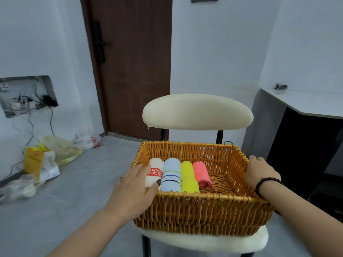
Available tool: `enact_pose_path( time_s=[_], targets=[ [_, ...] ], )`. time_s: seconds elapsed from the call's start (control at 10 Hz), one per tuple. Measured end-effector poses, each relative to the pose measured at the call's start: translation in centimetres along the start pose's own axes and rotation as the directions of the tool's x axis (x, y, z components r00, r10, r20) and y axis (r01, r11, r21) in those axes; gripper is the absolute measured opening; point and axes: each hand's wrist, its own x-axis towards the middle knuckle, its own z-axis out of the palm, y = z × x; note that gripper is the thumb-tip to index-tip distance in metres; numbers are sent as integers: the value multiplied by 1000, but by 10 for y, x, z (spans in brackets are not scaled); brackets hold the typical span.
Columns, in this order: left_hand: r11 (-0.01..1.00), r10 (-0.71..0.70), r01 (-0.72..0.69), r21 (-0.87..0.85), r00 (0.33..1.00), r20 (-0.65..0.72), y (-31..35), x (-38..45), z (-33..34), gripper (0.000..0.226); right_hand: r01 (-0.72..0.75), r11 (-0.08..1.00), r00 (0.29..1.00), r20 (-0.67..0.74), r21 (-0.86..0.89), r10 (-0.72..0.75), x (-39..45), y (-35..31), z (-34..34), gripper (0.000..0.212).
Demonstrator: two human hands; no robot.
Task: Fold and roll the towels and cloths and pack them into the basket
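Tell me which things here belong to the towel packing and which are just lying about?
Part of the job:
wicker basket
white towel roll
blue striped towel roll
yellow-green rolls
pink roll
left hand
right hand

Lying about:
cream chair
plastic bags
loose cables

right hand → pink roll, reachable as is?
Probably yes. The right hand rests on the basket's right rim, and the pink roll lies at the right end of the row, with bare basket floor between them. Nothing covers the roll; the left hand is at the far side.
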Motion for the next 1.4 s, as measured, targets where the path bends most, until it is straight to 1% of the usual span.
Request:
enact_pose_path(
  time_s=[0.1, 0.2, 0.3, 0.4, 0.5, 0.6, 0.7, 0.8, 0.9, 1.0, 1.1, 1.2, 1.3, 1.4],
  targets=[
    [993, 35, -39, 114, 999, 38, 3, -20, 10, 72, 256, 966, 966, -38, 44, -254, -39, 1, -23, 35],
    [979, 115, -107, 171, 993, -39, 3, -27, 18, 81, 582, 797, 807, 6, 160, -590, -95, 5, -32, 42],
    [973, 154, -131, 188, 982, -114, 6, -24, 22, 73, 653, 722, 750, -57, 228, -659, -114, 12, -10, 41],
    [957, 152, -137, 255, 987, -41, 13, -19, 21, 75, 635, 702, 772, -225, 322, -594, -102, 19, 8, 31],
    [954, 129, -128, 272, 992, 14, 20, -9, 22, 55, 634, 684, 773, -279, 361, -569, -88, 22, 15, 30],
    [951, 140, -142, 273, 990, 27, 21, 1, 25, 50, 605, 690, 796, -289, 397, -532, -84, 19, 14, 26],
    [943, 132, -123, 311, 991, -8, 22, 2, 30, 49, 594, 695, 804, -267, 405, -531, -80, 16, 14, 23],
    [906, 190, -140, 399, 978, -88, 28, -4, 33, 58, 594, 700, 801, -216, 395, -558, -78, 17, 13, 22],
    [860, 328, -269, 434, 942, -66, 36, -14, 37, 58, 620, 695, 783, -237, 365, -575, -75, 19, 15, 25],
    [831, 388, -322, 454, 920, -59, 45, -28, 44, 63, 611, 710, 790, -221, 350, -571, -76, 20, 15, 26],
    [858, 330, -275, 434, 942, -56, 52, -37, 43, 75, 574, 758, 816, -141, 310, -560, -83, 15, 7, 29],
    [878, 280, -253, 407, 960, -7, 55, -37, 37, 83, 506, 836, 859, -34, 210, -511, -91, 6, -6, 29],
    [901, 241, -249, 354, 968, 68, 59, -35, 30, 85, 428, 881, 899, 7, 204, -438, -96, -4, -13, 28],
    [918, 215, -243, 313, 969, 121, 61, -34, 25, 86, 320, 825, 947, -132, 466, -293, -106, -10, -30, 31]
  ],
)
